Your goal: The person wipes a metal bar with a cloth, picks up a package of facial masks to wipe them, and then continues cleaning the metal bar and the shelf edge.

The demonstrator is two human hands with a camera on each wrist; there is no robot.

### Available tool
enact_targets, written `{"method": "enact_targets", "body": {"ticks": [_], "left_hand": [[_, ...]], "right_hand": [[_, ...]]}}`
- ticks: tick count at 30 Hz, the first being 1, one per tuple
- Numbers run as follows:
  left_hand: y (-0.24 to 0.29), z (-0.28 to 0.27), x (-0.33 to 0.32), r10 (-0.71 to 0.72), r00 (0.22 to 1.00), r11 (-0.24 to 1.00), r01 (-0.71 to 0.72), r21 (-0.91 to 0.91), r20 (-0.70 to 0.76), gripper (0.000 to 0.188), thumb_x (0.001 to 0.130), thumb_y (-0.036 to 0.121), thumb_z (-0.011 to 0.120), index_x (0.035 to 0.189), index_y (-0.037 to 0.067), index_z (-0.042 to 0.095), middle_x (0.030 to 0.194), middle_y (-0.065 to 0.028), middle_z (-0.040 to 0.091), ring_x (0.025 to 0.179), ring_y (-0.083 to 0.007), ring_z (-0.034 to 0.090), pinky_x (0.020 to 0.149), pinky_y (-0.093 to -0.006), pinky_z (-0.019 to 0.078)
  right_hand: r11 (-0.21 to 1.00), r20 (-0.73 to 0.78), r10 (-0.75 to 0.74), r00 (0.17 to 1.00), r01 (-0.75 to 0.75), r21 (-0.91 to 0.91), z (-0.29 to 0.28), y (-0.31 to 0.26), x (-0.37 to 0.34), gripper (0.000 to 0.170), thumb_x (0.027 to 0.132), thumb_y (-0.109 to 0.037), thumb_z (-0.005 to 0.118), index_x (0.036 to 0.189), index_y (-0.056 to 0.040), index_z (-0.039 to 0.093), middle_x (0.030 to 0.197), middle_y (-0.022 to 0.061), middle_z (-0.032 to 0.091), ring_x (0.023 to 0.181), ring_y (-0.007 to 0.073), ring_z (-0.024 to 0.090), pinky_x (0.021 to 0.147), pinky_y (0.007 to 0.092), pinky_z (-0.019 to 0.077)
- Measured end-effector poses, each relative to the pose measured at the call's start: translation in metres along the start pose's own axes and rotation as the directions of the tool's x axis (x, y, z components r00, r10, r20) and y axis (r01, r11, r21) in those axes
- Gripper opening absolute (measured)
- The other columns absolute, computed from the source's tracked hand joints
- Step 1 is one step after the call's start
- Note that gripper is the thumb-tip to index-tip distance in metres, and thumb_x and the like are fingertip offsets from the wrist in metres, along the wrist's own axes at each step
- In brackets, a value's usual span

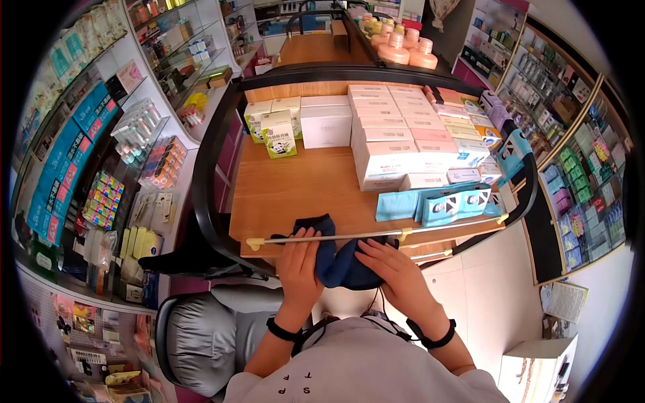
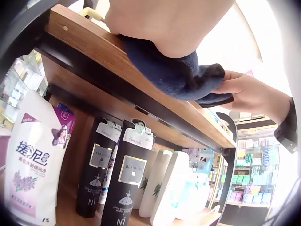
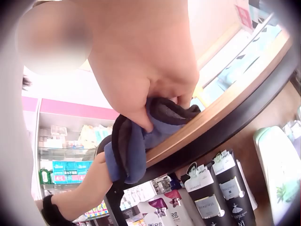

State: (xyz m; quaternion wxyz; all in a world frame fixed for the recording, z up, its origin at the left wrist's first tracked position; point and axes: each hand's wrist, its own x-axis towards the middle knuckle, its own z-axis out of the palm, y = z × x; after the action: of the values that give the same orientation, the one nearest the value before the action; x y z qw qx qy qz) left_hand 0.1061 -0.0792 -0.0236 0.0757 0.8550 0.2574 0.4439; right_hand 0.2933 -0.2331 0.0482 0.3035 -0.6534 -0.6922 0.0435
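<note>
Because the wooden shelf [image 1: 295,181] is wide and flat, it can hold lots of things at once. The big stack of pale boxes [image 1: 386,148] sits in neat rows, maybe so more of them can fit. A thin rail [image 1: 349,236] runs along the front, and it looks like it is there to stop things from falling off. The blue packs [image 1: 440,207] are close behind it, near the right end. Down at the front edge, by the left part of the rail, is the dark blue cloth [image 1: 342,265]. Some of it is on the shelf side and some bunches up in front. The right hand [image 1: 396,272] pinches one side with thumb and fingers. The left hand [image 1: 300,265] grips the other side, fingers bent over it, but its thumb is hard to see. Two hands likely keep the floppy cloth from slipping.
</note>
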Motion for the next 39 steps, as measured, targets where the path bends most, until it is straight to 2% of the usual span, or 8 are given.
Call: {"method": "enact_targets", "body": {"ticks": [6,12,15,17,20,27,29,39], "left_hand": [[0.001,-0.022,-0.015,-0.045,0.998,0.999,0.045,0.001,0.039,0.044,0.098,0.016,0.064,0.136,-0.004,0.068,0.144,-0.0208,0.065,0.137,-0.0429,0.058,0.115,-0.0529,0.0458],[-0.016,-0.038,-0.049,-0.185,0.971,0.954,0.215,0.207,-0.152,0.040,0.101,0.018,0.058,0.131,-0.007,0.065,0.135,-0.0221,0.061,0.123,-0.0415,0.051,0.108,-0.0522,0.0379],[-0.006,-0.046,-0.046,-0.154,0.979,0.948,0.185,0.259,-0.137,0.039,0.100,0.016,0.061,0.132,-0.007,0.064,0.138,-0.0228,0.060,0.126,-0.0419,0.051,0.109,-0.0529,0.0375],[-0.005,-0.043,-0.051,-0.118,0.984,0.964,0.146,0.222,-0.137,0.040,0.098,0.015,0.065,0.131,-0.007,0.064,0.139,-0.0228,0.061,0.128,-0.0422,0.052,0.111,-0.0537,0.0391],[-0.007,-0.035,-0.057,-0.064,0.993,0.985,0.079,0.153,-0.099,0.043,0.095,0.014,0.070,0.132,-0.007,0.063,0.141,-0.0239,0.061,0.132,-0.0426,0.054,0.114,-0.0561,0.0414],[-0.012,-0.026,-0.051,0.018,0.997,0.983,-0.003,0.181,-0.081,0.042,0.095,0.015,0.069,0.131,-0.007,0.064,0.142,-0.0233,0.063,0.132,-0.0402,0.059,0.115,-0.0553,0.0454],[-0.014,-0.026,-0.054,0.021,0.996,0.983,-0.005,0.185,-0.084,0.043,0.095,0.015,0.069,0.131,-0.007,0.064,0.142,-0.0228,0.064,0.131,-0.0396,0.060,0.115,-0.0547,0.0462],[-0.012,-0.010,-0.060,-0.052,0.995,0.989,0.064,0.134,-0.089,0.057,0.095,0.017,0.072,0.143,-0.010,0.057,0.150,-0.0271,0.052,0.135,-0.0431,0.050,0.112,-0.0535,0.0393]], "right_hand": [[0.975,0.017,-0.103,0.995,0.097,0.201,-0.058,-0.034,0.031,0.049,0.079,0.012,0.065,0.124,-0.0047,0.074,0.133,0.0127,0.073,0.128,0.0366,0.067,0.108,0.0458,0.0557],[0.846,-0.085,-0.513,0.854,0.487,-0.217,-0.038,-0.027,0.135,0.052,0.080,0.008,0.067,0.130,-0.0062,0.071,0.140,0.0097,0.069,0.139,0.0337,0.061,0.115,0.0498,0.0520],[0.784,-0.037,-0.501,0.865,0.435,-0.443,-0.003,0.003,0.156,0.053,0.090,0.003,0.065,0.143,-0.0048,0.064,0.146,0.0134,0.065,0.139,0.0365,0.060,0.113,0.0476,0.0525],[0.902,0.413,-0.134,0.901,0.283,-0.325,0.006,0.006,0.159,0.053,0.097,-0.004,0.063,0.149,-0.0005,0.057,0.147,0.0171,0.063,0.130,0.0389,0.064,0.108,0.0478,0.0538],[0.978,0.399,-0.176,0.900,0.207,-0.036,0.013,0.003,0.160,0.041,0.100,-0.013,0.059,0.139,0.0012,0.063,0.144,0.0259,0.064,0.120,0.0430,0.067,0.102,0.0485,0.0560],[0.985,0.466,-0.143,0.873,0.171,-0.018,0.013,-0.026,0.205,0.047,0.109,-0.028,0.055,0.138,0.0070,0.063,0.142,0.0257,0.063,0.114,0.0451,0.069,0.099,0.0502,0.0563],[0.946,0.713,0.003,0.701,0.229,-0.229,0.032,-0.029,0.200,0.056,0.112,-0.040,0.050,0.137,0.0095,0.062,0.147,0.0299,0.059,0.120,0.0466,0.067,0.104,0.0505,0.0555],[0.900,0.576,-0.066,0.815,0.298,-0.319,0.111,0.002,0.247,0.083,0.110,-0.046,0.056,0.159,0.0170,0.034,0.168,0.0414,0.027,0.159,0.0514,0.030,0.126,0.0509,0.0380]]}}
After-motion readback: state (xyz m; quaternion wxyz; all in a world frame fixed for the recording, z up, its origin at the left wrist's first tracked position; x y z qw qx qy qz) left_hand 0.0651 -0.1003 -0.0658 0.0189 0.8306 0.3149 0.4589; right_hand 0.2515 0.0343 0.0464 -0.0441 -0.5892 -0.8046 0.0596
